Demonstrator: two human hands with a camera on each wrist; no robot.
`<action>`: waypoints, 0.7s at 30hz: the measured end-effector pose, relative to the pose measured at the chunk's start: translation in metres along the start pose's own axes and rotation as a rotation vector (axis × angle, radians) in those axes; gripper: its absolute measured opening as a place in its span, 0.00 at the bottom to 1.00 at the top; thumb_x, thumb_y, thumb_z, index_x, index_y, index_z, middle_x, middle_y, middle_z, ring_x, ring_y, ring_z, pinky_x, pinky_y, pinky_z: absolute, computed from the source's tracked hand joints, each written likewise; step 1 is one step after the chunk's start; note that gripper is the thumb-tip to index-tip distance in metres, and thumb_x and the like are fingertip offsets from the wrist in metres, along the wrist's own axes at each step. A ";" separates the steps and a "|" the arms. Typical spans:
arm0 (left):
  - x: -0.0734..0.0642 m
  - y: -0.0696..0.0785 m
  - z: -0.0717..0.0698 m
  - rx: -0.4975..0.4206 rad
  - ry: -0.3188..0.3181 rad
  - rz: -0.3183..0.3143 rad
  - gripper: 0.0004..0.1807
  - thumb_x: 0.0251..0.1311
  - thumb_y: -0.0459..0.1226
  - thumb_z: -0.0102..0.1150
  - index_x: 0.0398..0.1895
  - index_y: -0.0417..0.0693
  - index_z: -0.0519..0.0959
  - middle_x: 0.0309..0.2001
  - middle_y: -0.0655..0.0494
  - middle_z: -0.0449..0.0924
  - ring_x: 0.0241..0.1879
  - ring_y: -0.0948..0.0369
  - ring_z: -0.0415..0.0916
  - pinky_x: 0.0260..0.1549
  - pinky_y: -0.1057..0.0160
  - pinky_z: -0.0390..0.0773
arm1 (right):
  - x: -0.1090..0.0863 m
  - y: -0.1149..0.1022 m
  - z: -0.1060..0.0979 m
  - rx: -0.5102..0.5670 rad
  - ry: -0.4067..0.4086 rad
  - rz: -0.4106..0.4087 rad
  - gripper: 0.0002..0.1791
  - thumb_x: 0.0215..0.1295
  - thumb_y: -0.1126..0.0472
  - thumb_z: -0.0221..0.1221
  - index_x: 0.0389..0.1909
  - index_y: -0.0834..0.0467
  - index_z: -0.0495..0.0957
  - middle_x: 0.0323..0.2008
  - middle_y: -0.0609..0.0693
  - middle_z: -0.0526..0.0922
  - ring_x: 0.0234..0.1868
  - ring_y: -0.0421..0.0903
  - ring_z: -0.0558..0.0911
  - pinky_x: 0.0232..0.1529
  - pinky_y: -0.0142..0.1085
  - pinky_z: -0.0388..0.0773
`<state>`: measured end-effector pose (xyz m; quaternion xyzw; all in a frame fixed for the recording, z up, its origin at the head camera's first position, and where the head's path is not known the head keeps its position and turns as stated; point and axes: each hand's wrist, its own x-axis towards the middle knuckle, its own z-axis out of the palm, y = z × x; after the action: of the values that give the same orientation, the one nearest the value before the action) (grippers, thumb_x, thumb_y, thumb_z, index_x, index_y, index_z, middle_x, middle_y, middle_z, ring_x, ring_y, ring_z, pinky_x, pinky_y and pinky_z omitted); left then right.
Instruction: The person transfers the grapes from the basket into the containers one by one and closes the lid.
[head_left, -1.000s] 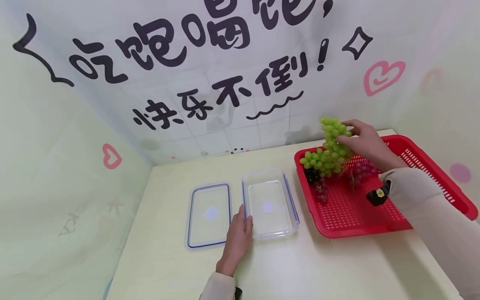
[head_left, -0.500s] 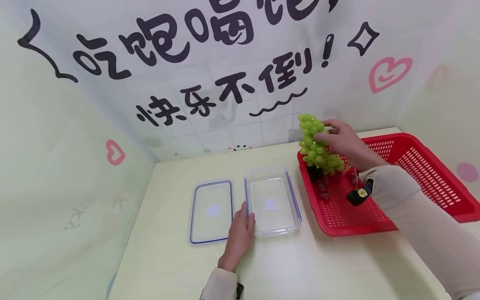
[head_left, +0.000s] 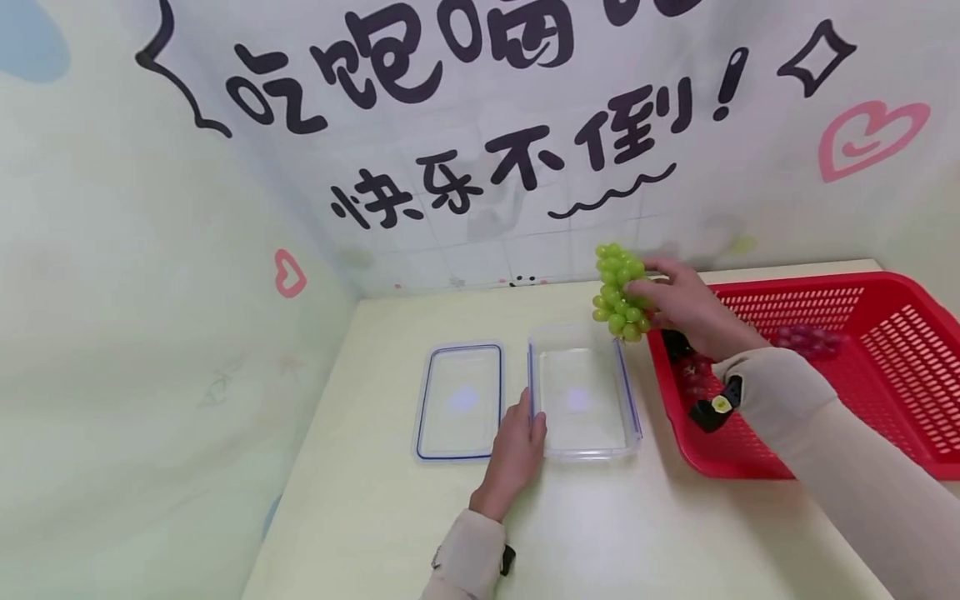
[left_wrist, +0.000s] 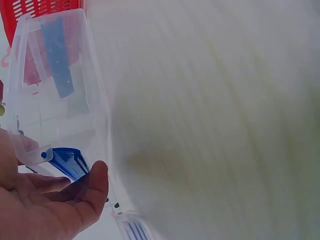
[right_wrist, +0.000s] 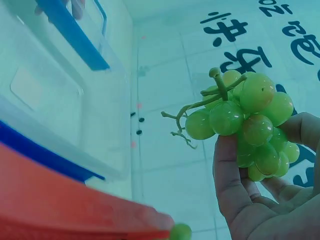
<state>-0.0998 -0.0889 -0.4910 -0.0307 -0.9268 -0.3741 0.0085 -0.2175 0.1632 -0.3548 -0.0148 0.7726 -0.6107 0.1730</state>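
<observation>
A bunch of green grapes (head_left: 621,292) is gripped in my right hand (head_left: 678,304), above the far right corner of a clear food container (head_left: 592,454). The right wrist view shows its stem (right_wrist: 220,87) and the fingers wrapped round the fruit. My left hand (head_left: 517,446) holds the container's left side near its front corner. In the left wrist view, thumb and fingers are at a blue latch (left_wrist: 71,162) that hangs folded down. The container has no lid on it. Its clear lid (head_left: 459,404), with a blue seal, lies flat to the left.
A red perforated basket (head_left: 731,462) stands to the right of the container. Purple grapes (head_left: 810,340) lie at its back, darker ones (head_left: 678,343) by its left wall. A single green grape (right_wrist: 180,231) shows near the basket's edge. Behind the table rises a printed wall (head_left: 487,233).
The right hand has lifted the green grapes out of the basket and carried them left towards the container. The left hand stays at the container's side. The head view has swung left.
</observation>
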 end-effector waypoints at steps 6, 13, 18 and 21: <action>0.002 0.004 0.000 0.014 0.002 0.002 0.28 0.76 0.37 0.44 0.73 0.32 0.60 0.54 0.35 0.76 0.53 0.46 0.75 0.54 0.45 0.76 | 0.003 0.004 0.016 0.006 -0.021 0.026 0.32 0.75 0.49 0.52 0.75 0.53 0.57 0.65 0.61 0.69 0.56 0.53 0.77 0.49 0.36 0.81; 0.000 0.005 -0.003 0.024 -0.004 -0.012 0.28 0.76 0.38 0.43 0.73 0.32 0.59 0.56 0.33 0.75 0.56 0.44 0.75 0.55 0.45 0.76 | 0.008 0.011 0.036 -0.007 -0.052 0.081 0.34 0.74 0.48 0.52 0.76 0.53 0.55 0.67 0.61 0.68 0.62 0.59 0.75 0.61 0.49 0.75; 0.000 0.004 -0.003 0.033 -0.006 -0.018 0.28 0.77 0.38 0.43 0.73 0.32 0.59 0.56 0.34 0.75 0.55 0.45 0.75 0.54 0.45 0.76 | 0.012 0.015 0.048 -0.009 -0.067 0.113 0.34 0.75 0.49 0.51 0.77 0.52 0.53 0.68 0.62 0.67 0.62 0.59 0.75 0.61 0.48 0.76; 0.000 0.004 -0.003 0.031 -0.005 -0.015 0.28 0.77 0.38 0.43 0.73 0.32 0.59 0.55 0.34 0.75 0.54 0.45 0.75 0.53 0.45 0.77 | 0.015 0.018 0.052 -0.008 -0.071 0.128 0.35 0.75 0.49 0.50 0.78 0.50 0.50 0.69 0.61 0.65 0.62 0.59 0.75 0.60 0.47 0.76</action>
<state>-0.0993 -0.0879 -0.4865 -0.0247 -0.9327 -0.3597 0.0041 -0.2131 0.1154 -0.3857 0.0120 0.7678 -0.5942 0.2390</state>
